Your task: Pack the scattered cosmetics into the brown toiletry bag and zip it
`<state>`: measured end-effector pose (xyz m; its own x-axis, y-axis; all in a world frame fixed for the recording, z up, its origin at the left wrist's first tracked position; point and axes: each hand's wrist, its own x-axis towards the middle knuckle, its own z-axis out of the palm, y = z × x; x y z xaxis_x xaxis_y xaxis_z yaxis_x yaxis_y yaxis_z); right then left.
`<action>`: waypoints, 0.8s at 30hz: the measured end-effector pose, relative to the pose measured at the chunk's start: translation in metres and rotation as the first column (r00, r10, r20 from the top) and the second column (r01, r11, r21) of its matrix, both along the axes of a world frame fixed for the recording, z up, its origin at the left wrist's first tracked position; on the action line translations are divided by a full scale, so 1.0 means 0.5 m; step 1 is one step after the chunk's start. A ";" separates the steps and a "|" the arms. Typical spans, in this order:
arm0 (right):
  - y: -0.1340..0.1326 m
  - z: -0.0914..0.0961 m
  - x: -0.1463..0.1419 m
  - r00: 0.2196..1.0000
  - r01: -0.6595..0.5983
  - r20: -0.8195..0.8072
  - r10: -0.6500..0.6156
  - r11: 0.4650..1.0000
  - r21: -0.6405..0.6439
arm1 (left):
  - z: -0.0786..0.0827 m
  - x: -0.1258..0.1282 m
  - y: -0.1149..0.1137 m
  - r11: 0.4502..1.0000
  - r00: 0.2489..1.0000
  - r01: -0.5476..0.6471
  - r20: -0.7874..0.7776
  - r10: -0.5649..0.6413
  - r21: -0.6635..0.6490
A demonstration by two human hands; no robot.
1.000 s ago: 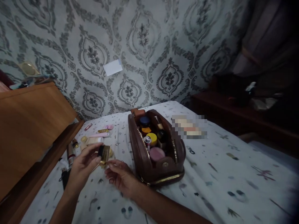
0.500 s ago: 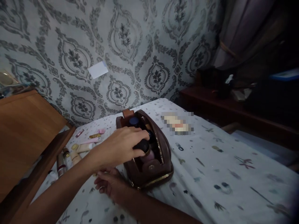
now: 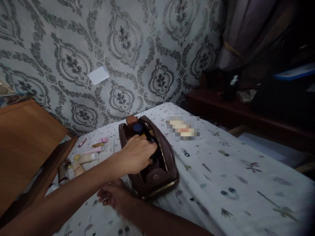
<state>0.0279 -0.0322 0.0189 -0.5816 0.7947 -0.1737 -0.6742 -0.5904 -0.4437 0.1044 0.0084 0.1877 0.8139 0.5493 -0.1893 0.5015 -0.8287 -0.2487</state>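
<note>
We find the brown leather zip-top pouch [image 3: 157, 177] standing open on the white printed bed sheet [image 3: 221, 170], near the wall end of the bed. The left hand [image 3: 137, 157] reaches into its mouth with the fingers curled down among the contents. They are hidden below the rim, so we cannot tell whether they grip anything. The right hand [image 3: 112, 196] lies loosely spread on the sheet just beside the pouch's near end and holds nothing.

A blue-lidded round jar [image 3: 138, 127] shows at the far end of the opening. A cream tube [image 3: 88, 158] and other small cosmetics lie apart on the sheet to the left.

We judge the pouch soft-walled but firm enough to stand. Packed with jars and bottles, it is likely heavier than it looks and prone to sag if lifted by one edge. The contents look smooth, and some may be glass, so they could be slippery and breakable. The sound holds are both side walls below the gold zip [image 3: 163, 154], or the leather tab [image 3: 131, 119] at the far end with the base supported
</note>
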 end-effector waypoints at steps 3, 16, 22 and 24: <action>0.001 -0.001 -0.002 1.000 0.016 -0.010 -0.016 1.000 0.015 | -0.014 -0.001 0.004 1.000 0.998 0.029 0.056 -0.029 0.011; 0.004 0.003 0.000 0.999 -0.018 0.041 0.018 1.000 -0.001 | 0.047 -0.038 0.002 0.996 0.962 -0.050 0.263 0.068 -0.076; 0.004 -0.003 -0.006 0.999 -0.009 0.040 0.010 1.000 -0.015 | 0.047 -0.130 -0.025 0.986 0.697 -0.160 0.702 0.148 -0.050; 0.003 -0.002 -0.005 0.999 -0.004 0.040 0.005 1.000 -0.016 | 0.023 -0.185 -0.037 0.954 0.534 -0.298 0.820 0.206 -0.046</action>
